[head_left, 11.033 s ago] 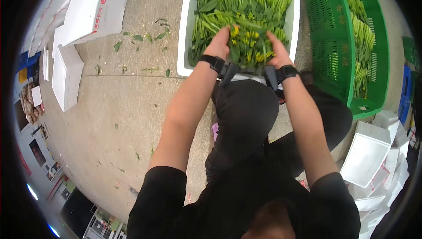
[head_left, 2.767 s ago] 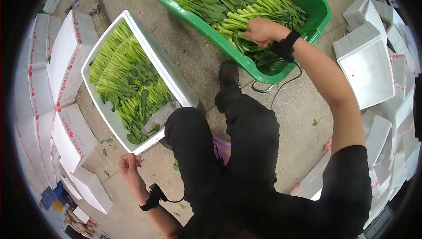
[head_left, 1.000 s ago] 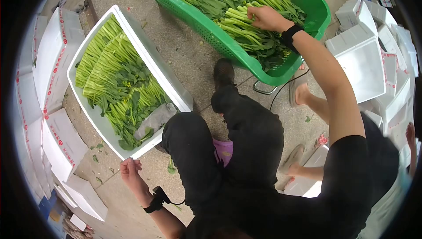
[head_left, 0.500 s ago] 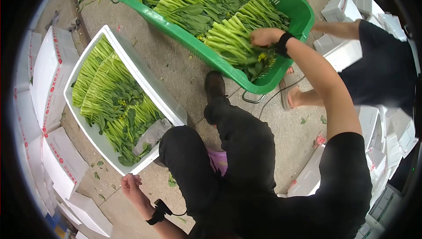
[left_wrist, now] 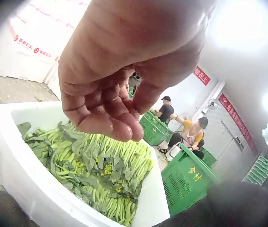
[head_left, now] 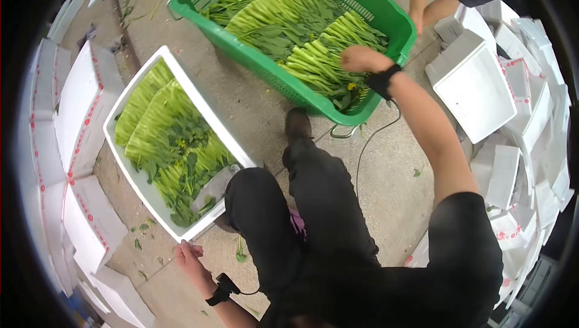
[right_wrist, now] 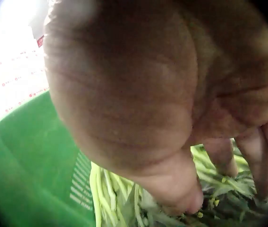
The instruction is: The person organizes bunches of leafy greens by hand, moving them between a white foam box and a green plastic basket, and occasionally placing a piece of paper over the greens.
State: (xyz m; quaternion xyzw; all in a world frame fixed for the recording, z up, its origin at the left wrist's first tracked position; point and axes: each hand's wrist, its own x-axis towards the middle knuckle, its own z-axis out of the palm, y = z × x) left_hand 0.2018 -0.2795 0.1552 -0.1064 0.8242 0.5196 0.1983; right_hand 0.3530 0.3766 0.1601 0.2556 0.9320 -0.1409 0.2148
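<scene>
1. Right hand (head_left: 360, 58): half a second ago it gripped a lifted tuft at the crate's near-right end. Now it sits lower, on the greens (head_left: 313, 66) inside the crate (head_left: 271, 82), close to the same corner.
2. Right wrist view: my fingers (right_wrist: 181, 189) curl down among the stalks, thumb opposite, stems between them. I cannot tell whether the grip is closed.
3. Reading: I am settling my hold on one bunch, and nothing has left the crate.
4. Left hand (head_left: 187, 255): unchanged, well away from the crate, at the near corner of the box (head_left: 146, 186) to the crate's left. Fingers loosely curled, holding nothing.
5. A second person (head_left: 422, 2) has gone from the crate's right side to its far-right corner.
6. Eleven seconds ago both my hands pressed a flowering bunch into the box, and the crate stood untouched.
</scene>
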